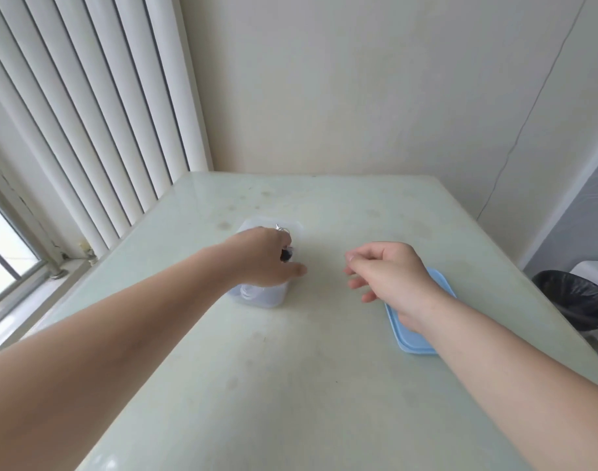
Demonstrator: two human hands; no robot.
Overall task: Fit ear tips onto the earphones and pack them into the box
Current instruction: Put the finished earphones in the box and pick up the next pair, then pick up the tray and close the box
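Earphone [286, 254], small, dark and glossy, is pinched in the left hand's [260, 258] curled fingers, over the clear, round-cornered plastic box [258, 298] under that hand. The right hand [389, 277] hovers, fingers loosely curled, above the flat blue lid [416, 345]; whether it pinches anything is unclear.

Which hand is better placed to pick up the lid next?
Right, probably. The right hand hovers just above the lid, fingers loosely curled, apparently empty. The left hand is over the box, gripping a dark earphone.
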